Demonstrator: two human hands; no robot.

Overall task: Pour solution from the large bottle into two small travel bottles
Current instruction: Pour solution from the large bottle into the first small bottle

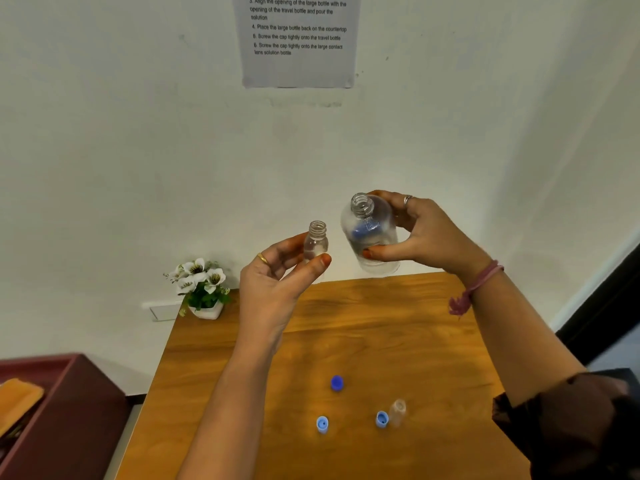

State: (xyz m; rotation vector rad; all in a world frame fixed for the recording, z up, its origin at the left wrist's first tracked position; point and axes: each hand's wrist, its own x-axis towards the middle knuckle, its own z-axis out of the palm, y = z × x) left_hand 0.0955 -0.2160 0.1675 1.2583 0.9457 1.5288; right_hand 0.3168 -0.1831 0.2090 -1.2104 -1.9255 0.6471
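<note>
My right hand (426,233) grips the large clear bottle (369,233), uncapped, with a blue label, held nearly upright above the table's far edge. My left hand (277,271) holds a small clear travel bottle (316,241), also uncapped and upright, just left of the large one; the two openings are apart. A second small travel bottle (397,412) stands open on the wooden table (381,323) near the front. Beside it lies a light blue cap (381,419); another light blue cap (322,424) and a dark blue cap (337,383) rest further left.
A white pot of artificial flowers (202,289) stands at the table's back left corner. An instruction sheet (298,39) hangs on the wall. A dark red cabinet (69,403) with an orange cloth (17,400) sits low at the left.
</note>
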